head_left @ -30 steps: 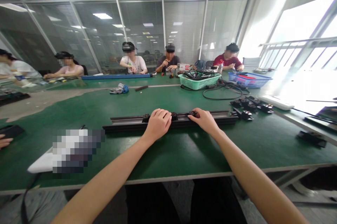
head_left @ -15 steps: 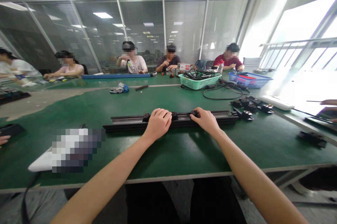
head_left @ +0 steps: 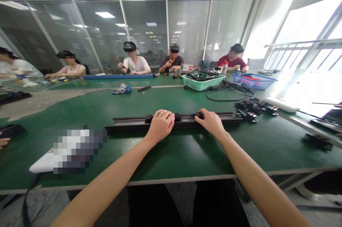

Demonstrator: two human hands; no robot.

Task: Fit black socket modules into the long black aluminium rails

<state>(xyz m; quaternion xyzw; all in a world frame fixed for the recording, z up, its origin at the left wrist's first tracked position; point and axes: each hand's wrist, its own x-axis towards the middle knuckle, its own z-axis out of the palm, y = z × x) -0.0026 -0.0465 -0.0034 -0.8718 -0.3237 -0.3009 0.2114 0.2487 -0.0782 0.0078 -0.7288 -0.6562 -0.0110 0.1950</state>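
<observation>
A long black rail point(head_left: 128, 123) lies across the green table point(head_left: 165, 156) in front of me. Small black sliding blocks sit in its groove, one at the left point(head_left: 148, 117) and one in the middle point(head_left: 177, 116). My left hand point(head_left: 160, 124) rests over the rail with its fingers curled around it. My right hand point(head_left: 211, 121) is closed in a pinch on a small black block point(head_left: 199, 115) in the rail's groove.
More black blocks point(head_left: 251, 107) lie at the right, past the rail's end. A green basket of cables point(head_left: 202, 80), a blue basket point(head_left: 252, 80), a looping black cable point(head_left: 227, 95) and a grey-blue cloth point(head_left: 121, 89) are farther off. Several people sit along the far edge. A white object point(head_left: 42, 164) lies at my left.
My right hand has slid a little to the right along the rail with the small block. My left hand has stayed in place.
</observation>
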